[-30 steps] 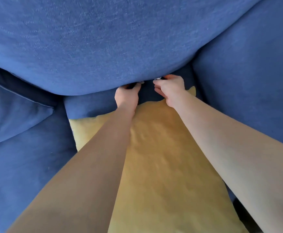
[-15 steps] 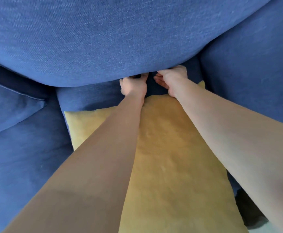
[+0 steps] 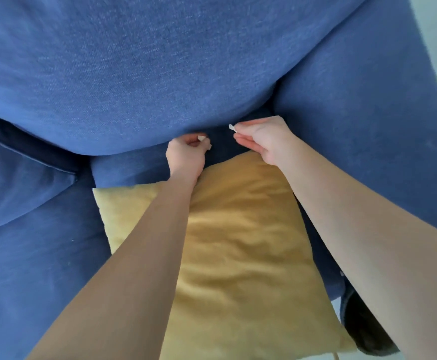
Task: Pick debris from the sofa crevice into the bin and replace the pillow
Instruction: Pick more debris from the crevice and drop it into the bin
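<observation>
Both hands are at the dark crevice [image 3: 221, 141] between the blue sofa's back cushion [image 3: 160, 74] and its seat. My left hand [image 3: 187, 157] is curled shut, pinching a small white scrap [image 3: 201, 138] at its fingertips. My right hand [image 3: 261, 141] pinches another small white scrap [image 3: 231, 127] between thumb and forefinger. A yellow pillow [image 3: 238, 242] lies flat on the seat under both forearms, its far edge just short of the crevice. No bin is in view.
The blue seat cushion [image 3: 30, 281] spreads to the left and a second back cushion [image 3: 17, 183] sits at the far left. The sofa's arm [image 3: 368, 139] rises on the right. A dark object [image 3: 363, 326] lies on the pale floor at the lower right.
Both hands have drawn back out from under the back cushion, and a white scrap now shows at the fingertips of each. The view has shifted slightly.
</observation>
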Action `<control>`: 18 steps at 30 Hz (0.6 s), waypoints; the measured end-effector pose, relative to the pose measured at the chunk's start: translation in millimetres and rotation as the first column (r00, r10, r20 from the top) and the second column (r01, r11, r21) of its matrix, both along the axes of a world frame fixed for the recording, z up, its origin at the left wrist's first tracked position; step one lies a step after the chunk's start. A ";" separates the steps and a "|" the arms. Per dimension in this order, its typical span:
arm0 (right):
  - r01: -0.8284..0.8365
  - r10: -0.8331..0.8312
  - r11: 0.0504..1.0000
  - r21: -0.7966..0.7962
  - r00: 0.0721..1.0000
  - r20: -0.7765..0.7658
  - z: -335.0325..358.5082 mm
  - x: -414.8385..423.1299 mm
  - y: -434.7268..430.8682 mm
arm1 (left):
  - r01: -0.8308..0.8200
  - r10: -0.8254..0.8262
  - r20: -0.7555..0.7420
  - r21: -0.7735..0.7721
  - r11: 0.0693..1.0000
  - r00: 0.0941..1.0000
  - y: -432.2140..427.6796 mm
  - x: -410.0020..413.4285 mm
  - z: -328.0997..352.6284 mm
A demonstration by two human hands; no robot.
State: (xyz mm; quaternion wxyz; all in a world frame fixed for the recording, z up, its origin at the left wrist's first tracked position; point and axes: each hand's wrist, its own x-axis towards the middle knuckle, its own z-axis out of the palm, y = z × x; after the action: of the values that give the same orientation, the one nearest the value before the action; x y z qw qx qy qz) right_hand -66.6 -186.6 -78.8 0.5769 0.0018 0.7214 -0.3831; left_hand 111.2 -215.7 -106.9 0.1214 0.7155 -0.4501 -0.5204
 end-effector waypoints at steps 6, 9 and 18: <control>0.019 -0.018 0.997 -0.073 1.000 0.023 53.4 -23.9 70.5 | -0.017 -0.003 -0.116 -0.168 0.986 0.993 38.7 -15.0 64.0; 0.033 -0.034 0.991 -0.131 0.999 -0.004 74.9 -35.7 115.8 | -0.002 -0.029 -0.188 -0.163 0.987 0.982 70.3 -29.7 89.1; 0.135 -0.157 0.971 -0.199 0.983 -0.099 131.0 -85.4 291.5 | 0.029 -0.030 -0.185 -0.004 1.000 0.982 228.8 -90.3 123.1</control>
State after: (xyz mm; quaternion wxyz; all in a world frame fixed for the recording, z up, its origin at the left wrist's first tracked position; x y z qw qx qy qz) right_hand -152.0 104.9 52.2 0.5024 -0.0223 0.7110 -0.4915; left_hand 20.9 13.1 16.2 0.1554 0.6573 -0.4478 -0.5859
